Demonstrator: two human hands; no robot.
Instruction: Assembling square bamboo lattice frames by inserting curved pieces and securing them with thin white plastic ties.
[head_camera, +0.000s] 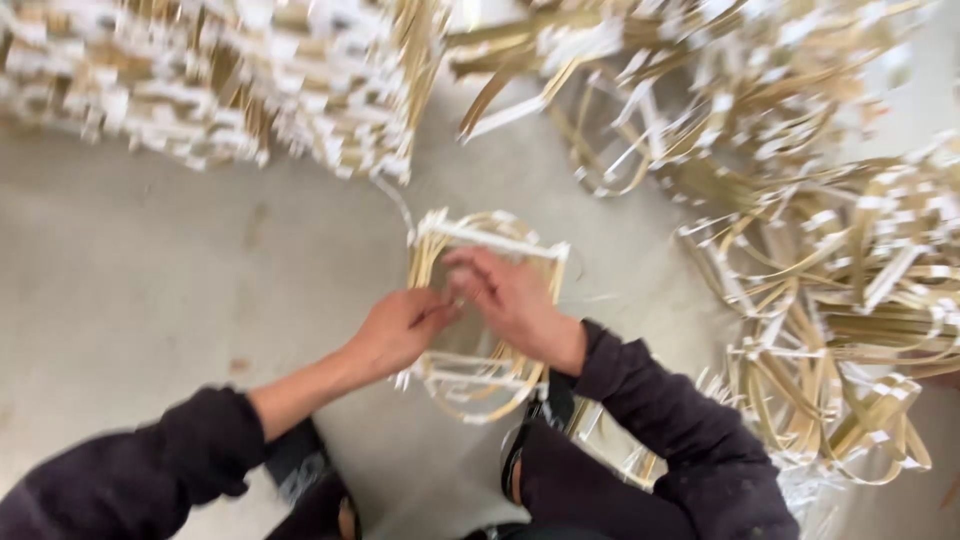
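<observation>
Both hands meet over a small frame of bent bamboo strips (487, 300), a rounded cage of pale yellow-green loops crossed by white bands, which sits on the grey concrete floor (150, 290) near the middle of the scene, just beyond the person's knees. The left hand (400, 328) comes in from the near left, its fingers curled and its grip pinching at the strips on the frame's left side, though motion blur hides exactly which strip it holds. The right hand (515, 300) reaches in from the near right and lies across the top of the frame, fingers bent and pressed down onto the strips, fingertips close to those of the left hand; whether it actually pinches a strip cannot be told. Both arms wear dark sleeves (640, 400), the left one pushed up from the wrist. At far left lies a dense heap of bundled strips (240, 80) with white ends. To the right and far right, a loose pile of similar finished frames (850, 290) spreads along the floor, well apart from the hands, its curved loops tangled together.
</observation>
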